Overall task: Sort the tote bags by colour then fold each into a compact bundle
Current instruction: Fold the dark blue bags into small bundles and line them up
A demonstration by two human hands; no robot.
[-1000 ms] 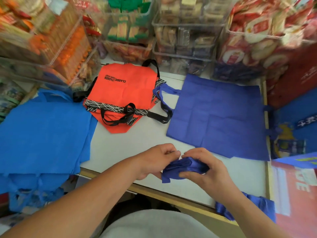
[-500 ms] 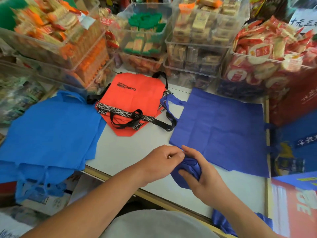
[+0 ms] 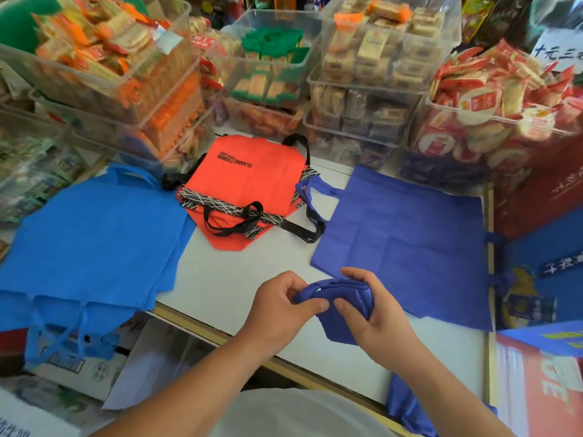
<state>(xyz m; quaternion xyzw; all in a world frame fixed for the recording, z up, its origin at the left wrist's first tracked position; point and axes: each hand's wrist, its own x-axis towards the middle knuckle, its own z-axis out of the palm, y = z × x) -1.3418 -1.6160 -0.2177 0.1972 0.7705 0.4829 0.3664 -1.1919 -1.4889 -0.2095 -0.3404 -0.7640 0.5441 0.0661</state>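
Note:
A folded indigo tote bag (image 3: 339, 323) is bunched between my two hands just above the white table (image 3: 227, 288) near its front edge. My left hand (image 3: 280, 307) pinches its looped handle with thumb and fingers. My right hand (image 3: 375, 313) curls round the bundle from the right. Flat on the table behind lies another indigo tote (image 3: 407, 244). A stack of orange totes (image 3: 252, 184) with black handles sits at the back middle. Bright blue totes (image 3: 91, 244) are piled at the left and hang over the edge.
Clear bins of packaged snacks (image 3: 362, 89) line the back of the table. A red and blue carton (image 3: 542, 383) stands at the right. More indigo fabric (image 3: 407, 405) hangs below the front edge under my right forearm. Cardboard boxes (image 3: 79, 370) sit on the floor at the left.
The camera view has tilted up. My hands have turned the indigo bundle, and a loop of its handle now shows between them; the bundle has opened out a little below my right hand.

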